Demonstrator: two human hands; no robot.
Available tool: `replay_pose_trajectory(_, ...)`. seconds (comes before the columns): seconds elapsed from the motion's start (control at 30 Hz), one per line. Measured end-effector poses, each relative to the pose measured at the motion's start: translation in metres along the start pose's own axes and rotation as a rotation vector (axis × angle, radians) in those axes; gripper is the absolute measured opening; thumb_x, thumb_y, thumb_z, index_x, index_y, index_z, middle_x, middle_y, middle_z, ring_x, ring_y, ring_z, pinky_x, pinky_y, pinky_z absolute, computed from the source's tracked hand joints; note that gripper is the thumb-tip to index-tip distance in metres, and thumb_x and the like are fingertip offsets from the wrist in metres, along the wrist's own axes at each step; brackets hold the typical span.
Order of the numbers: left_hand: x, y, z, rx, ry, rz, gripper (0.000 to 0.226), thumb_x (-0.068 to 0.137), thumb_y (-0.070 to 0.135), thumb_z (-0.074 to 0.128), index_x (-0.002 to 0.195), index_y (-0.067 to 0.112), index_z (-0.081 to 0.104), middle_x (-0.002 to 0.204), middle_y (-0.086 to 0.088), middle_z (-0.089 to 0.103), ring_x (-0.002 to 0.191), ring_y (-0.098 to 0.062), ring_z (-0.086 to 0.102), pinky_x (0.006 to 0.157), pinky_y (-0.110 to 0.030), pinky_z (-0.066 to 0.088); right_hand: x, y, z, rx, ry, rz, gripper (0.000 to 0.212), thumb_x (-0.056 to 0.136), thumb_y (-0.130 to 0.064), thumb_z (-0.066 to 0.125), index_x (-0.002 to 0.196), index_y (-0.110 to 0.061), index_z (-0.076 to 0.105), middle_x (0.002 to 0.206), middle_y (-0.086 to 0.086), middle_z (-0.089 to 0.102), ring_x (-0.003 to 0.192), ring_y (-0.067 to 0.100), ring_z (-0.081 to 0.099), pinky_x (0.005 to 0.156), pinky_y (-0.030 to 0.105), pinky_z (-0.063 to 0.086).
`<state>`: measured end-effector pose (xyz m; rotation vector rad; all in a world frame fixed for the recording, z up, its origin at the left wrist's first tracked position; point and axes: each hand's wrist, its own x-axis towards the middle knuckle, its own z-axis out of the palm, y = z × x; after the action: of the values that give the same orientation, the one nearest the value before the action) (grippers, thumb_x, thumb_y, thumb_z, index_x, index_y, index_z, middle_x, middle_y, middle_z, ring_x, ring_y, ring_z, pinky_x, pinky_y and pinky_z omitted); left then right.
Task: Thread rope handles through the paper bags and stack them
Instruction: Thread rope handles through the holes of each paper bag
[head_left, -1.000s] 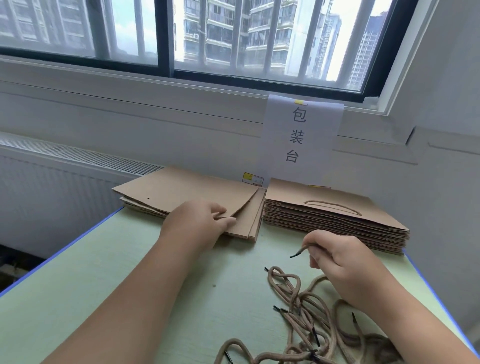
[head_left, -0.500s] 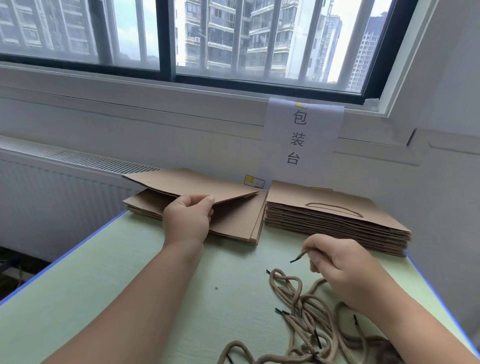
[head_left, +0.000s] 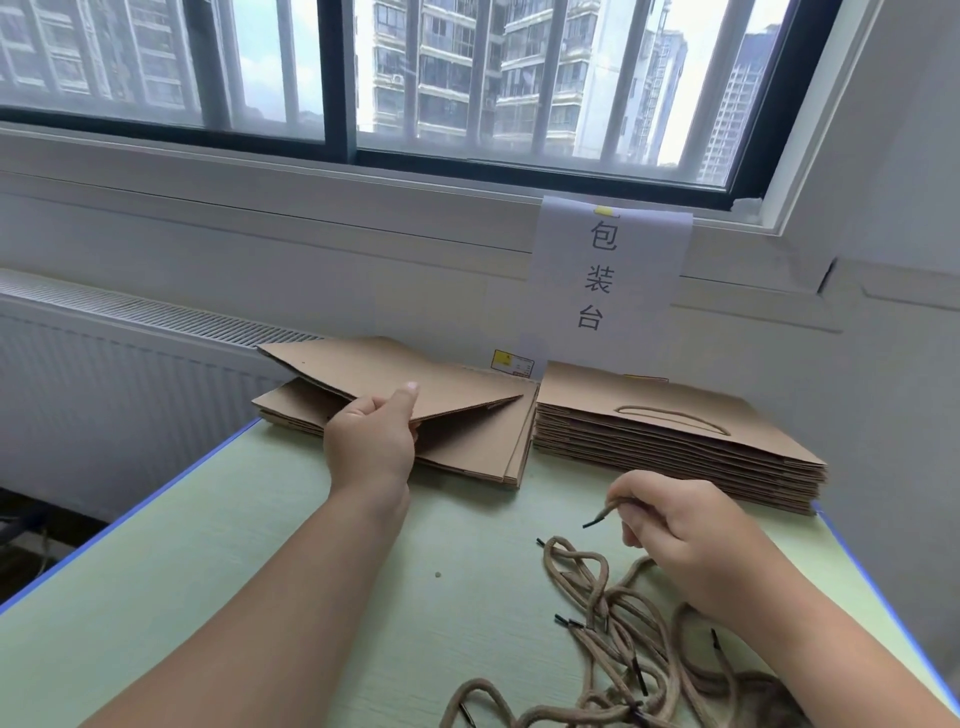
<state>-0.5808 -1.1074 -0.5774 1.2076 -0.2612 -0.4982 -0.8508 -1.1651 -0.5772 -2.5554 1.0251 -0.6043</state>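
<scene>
Left hand (head_left: 371, 441) grips the near edge of the top paper bag (head_left: 395, 374). Its thumb lies on the upper face; the other fingers are under the bag and hidden from me. The bag is flat-folded and tilted: the end beyond and left of this hand is raised, while the pointed end to the hand's right sits down on the unthreaded stack (head_left: 467, 452). That stack lies directly beneath and just beyond the hand, with an open wedge of space between it and the lifted bag.

Right hand (head_left: 691, 540) has its fingers curled and pinches one rope (head_left: 602, 517) close to its black tip. The tip projects from the fingers toward the left hand, clear of the worktop (head_left: 260, 597). I cannot tell how the rest of this rope runs under the palm. The rope pile (head_left: 623, 639) lies on the worktop just nearer than this hand and partly under the wrist, its strands tangled and black tips showing.

The finished stack (head_left: 675, 467) sits just beyond the right hand, touching the unthreaded stack on its left side. A looped handle (head_left: 670, 418) lies flat on its top bag. Beyond both hands, a paper sign (head_left: 602, 280) hangs on the wall above the two stacks.
</scene>
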Motion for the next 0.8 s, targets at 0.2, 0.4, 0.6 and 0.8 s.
replay_pose_trajectory(0.2, -0.004, 0.006, 0.0, -0.039, -0.046, 0.129, 0.033, 0.068, 0.018, 0.067, 0.044, 0.023, 0.044, 0.068, -0.003, 0.038, 0.073, -0.021, 0.036, 0.072, -0.033, 0.033, 0.0, -0.001, -0.001, -0.002, -0.001, 0.0, 0.022, 0.099, -0.021, 0.055, 0.091, -0.041, 0.061, 0.08, -0.021, 0.067, 0.068, 0.009, 0.06, 0.062, 0.029, 0.047)
replay_pose_trajectory(0.4, -0.018, 0.016, 0.003, 0.047, -0.1, 0.362, 0.042, 0.082, -0.01, 0.059, 0.056, 0.015, 0.038, 0.052, 0.008, 0.03, 0.049, -0.008, 0.024, 0.045, -0.02, 0.022, -0.001, -0.002, 0.0, 0.009, 0.0, 0.016, 0.022, 0.099, -0.021, 0.056, 0.09, -0.04, 0.061, 0.079, -0.019, 0.067, 0.069, 0.01, 0.059, 0.064, 0.032, 0.049)
replay_pose_trajectory(0.6, -0.044, 0.027, 0.004, 0.069, -0.25, 0.565, 0.041, 0.079, 0.001, 0.06, 0.053, 0.017, 0.033, 0.052, 0.009, 0.03, 0.052, -0.013, 0.026, 0.05, -0.026, 0.024, 0.001, -0.002, -0.001, 0.377, 0.142, 0.101, 0.028, 0.099, -0.007, 0.059, 0.086, -0.03, 0.071, 0.084, -0.004, 0.072, 0.079, 0.012, 0.067, 0.069, 0.03, 0.053)
replay_pose_trajectory(0.8, -0.064, 0.032, 0.004, 0.212, -0.399, 0.858, 0.042, 0.075, -0.011, 0.06, 0.052, 0.007, 0.03, 0.056, -0.002, 0.03, 0.056, -0.006, 0.03, 0.054, -0.018, 0.025, 0.01, 0.006, -0.008, 1.153, 0.374, 0.333, 0.023, 0.103, -0.003, 0.047, 0.093, -0.014, 0.065, 0.109, 0.002, 0.067, 0.087, 0.025, 0.07, 0.056, 0.029, 0.057)
